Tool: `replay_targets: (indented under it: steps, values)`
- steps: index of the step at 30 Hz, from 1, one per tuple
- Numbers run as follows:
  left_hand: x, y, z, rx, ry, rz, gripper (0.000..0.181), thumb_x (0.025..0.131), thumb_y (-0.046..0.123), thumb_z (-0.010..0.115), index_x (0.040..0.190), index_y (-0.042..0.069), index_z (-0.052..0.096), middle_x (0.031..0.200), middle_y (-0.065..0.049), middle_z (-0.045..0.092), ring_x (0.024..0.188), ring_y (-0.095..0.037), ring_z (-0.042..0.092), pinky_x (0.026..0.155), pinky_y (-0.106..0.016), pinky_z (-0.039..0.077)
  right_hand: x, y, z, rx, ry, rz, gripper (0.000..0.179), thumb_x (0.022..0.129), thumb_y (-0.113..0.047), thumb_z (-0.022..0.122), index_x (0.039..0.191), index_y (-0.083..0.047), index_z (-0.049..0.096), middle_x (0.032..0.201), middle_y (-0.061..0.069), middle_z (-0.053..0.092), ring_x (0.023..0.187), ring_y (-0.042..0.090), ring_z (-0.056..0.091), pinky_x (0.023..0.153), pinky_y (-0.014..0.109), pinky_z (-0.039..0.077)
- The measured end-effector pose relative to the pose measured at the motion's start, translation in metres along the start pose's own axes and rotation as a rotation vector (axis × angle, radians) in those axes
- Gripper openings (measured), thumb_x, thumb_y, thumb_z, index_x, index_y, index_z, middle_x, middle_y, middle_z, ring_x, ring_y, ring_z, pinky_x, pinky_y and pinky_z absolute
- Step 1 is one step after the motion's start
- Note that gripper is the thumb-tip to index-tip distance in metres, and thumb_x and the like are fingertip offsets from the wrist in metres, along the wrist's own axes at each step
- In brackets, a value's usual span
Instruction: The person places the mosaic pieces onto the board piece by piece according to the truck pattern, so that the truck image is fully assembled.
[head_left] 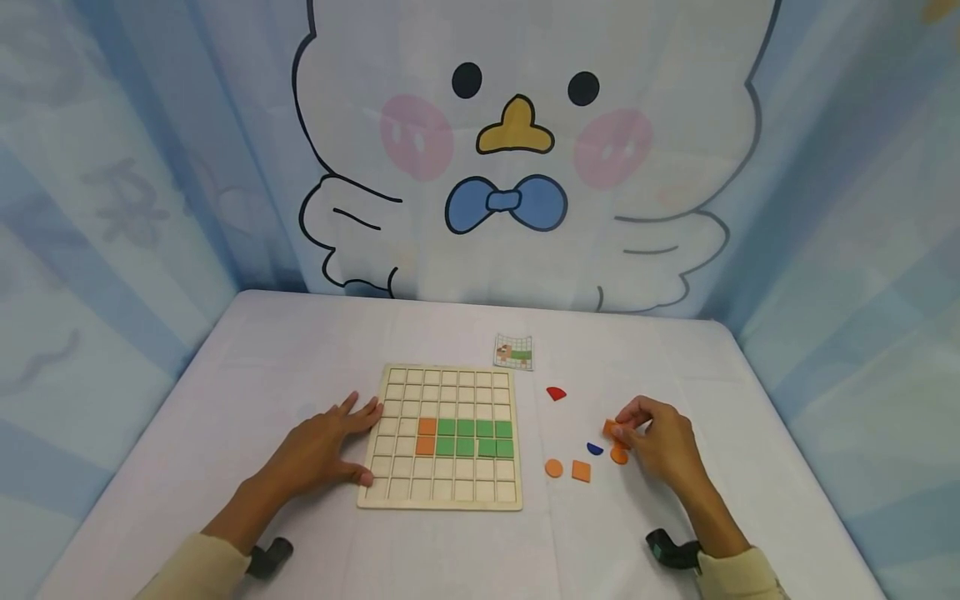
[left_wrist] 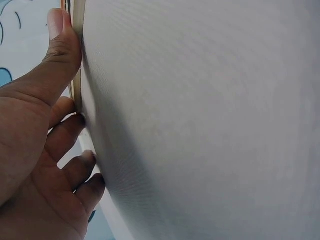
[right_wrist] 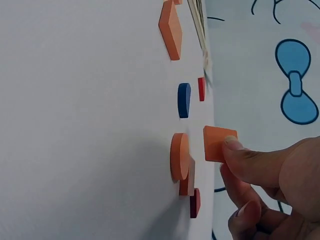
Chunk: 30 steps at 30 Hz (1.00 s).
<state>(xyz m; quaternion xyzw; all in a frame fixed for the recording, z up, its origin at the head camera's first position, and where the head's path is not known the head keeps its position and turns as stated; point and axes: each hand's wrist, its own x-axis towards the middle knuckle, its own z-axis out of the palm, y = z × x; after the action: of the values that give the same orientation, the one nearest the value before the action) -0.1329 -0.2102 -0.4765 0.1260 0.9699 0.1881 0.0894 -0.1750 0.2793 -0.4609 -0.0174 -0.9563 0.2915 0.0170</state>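
In the head view, a wooden grid board [head_left: 438,505] lies on the table, bearing green square tiles [head_left: 465,428] in two rows and two orange square tiles [head_left: 427,426] at their left end. My left hand [head_left: 318,446] rests against the board's left edge, fingers spread and thumb lower down. Right of the board, my right hand [head_left: 663,437] pinches an orange square tile [right_wrist: 214,145] between thumb and finger, above the table. Below and beside it in the right wrist view are an orange disc [right_wrist: 179,156], another orange piece [right_wrist: 187,182] and a dark red piece [right_wrist: 195,203].
Between board and right hand lie an orange disc [head_left: 553,468], an orange square [head_left: 581,472] and a blue half-disc [head_left: 595,448]. A red wedge [head_left: 556,393] sits farther back. A small picture card [head_left: 513,352] lies behind the board. Printed curtains [head_left: 517,267] surround the table.
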Motion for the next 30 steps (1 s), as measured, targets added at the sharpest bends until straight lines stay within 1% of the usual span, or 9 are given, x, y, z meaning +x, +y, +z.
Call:
replay_targets:
  steps: [3, 7, 11, 19, 24, 30]
  values:
    - [0.000, 0.000, 0.000, 0.001, 0.004, 0.003, 0.116, 0.067, 0.059, 0.092, 0.163, 0.019, 0.043, 0.168, -0.030, 0.034, 0.144, -0.061, 0.047, 0.109, -0.074, 0.046, 0.002, -0.006, 0.001, 0.014, 0.002, -0.001, 0.013, 0.091, -0.013, 0.085, 0.099, -0.010, 0.075, 0.087, 0.006, 0.069, 0.079, 0.022, 0.053, 0.064, 0.027, 0.042]
    - [-0.001, 0.001, -0.001, 0.006, 0.007, 0.005, 0.115, 0.067, 0.058, 0.092, 0.163, 0.019, 0.043, 0.168, -0.030, 0.034, 0.143, -0.061, 0.047, 0.109, -0.073, 0.046, 0.004, -0.015, 0.002, 0.051, -0.003, -0.002, 0.012, 0.093, -0.011, 0.083, 0.101, -0.010, 0.075, 0.087, 0.007, 0.066, 0.075, 0.021, 0.054, 0.057, 0.024, 0.045]
    - [-0.001, 0.002, -0.002, 0.005, 0.004, 0.003, 0.115, 0.067, 0.058, 0.092, 0.163, 0.019, 0.043, 0.168, -0.030, 0.034, 0.143, -0.061, 0.047, 0.109, -0.073, 0.046, 0.005, -0.024, 0.003, 0.073, -0.001, -0.013, 0.010, 0.094, -0.011, 0.082, 0.101, -0.011, 0.075, 0.089, 0.007, 0.067, 0.072, 0.022, 0.054, 0.052, 0.025, 0.044]
    - [-0.002, 0.002, -0.001, -0.001, 0.007, 0.003, 0.114, 0.067, 0.057, 0.093, 0.163, 0.018, 0.044, 0.168, -0.030, 0.035, 0.143, -0.061, 0.047, 0.109, -0.073, 0.045, 0.009, -0.048, 0.007, 0.066, 0.007, -0.048, 0.008, 0.094, -0.014, 0.082, 0.100, -0.014, 0.077, 0.092, 0.004, 0.073, 0.079, 0.022, 0.052, 0.066, 0.031, 0.042]
    - [-0.001, 0.001, -0.001, -0.002, 0.005, 0.006, 0.114, 0.067, 0.057, 0.092, 0.163, 0.017, 0.044, 0.168, -0.030, 0.035, 0.144, -0.061, 0.047, 0.109, -0.074, 0.045, 0.013, -0.066, 0.012, 0.076, 0.005, -0.064, 0.008, 0.094, -0.015, 0.083, 0.099, -0.016, 0.077, 0.092, 0.003, 0.074, 0.080, 0.023, 0.053, 0.067, 0.031, 0.044]
    - [-0.001, 0.001, 0.000, 0.004, 0.008, 0.011, 0.114, 0.067, 0.059, 0.092, 0.163, 0.017, 0.044, 0.168, -0.030, 0.035, 0.143, -0.061, 0.047, 0.109, -0.073, 0.045, 0.016, -0.085, 0.019, 0.085, 0.009, -0.110, 0.007, 0.094, -0.017, 0.083, 0.097, -0.018, 0.077, 0.092, 0.002, 0.074, 0.080, 0.023, 0.054, 0.067, 0.032, 0.046]
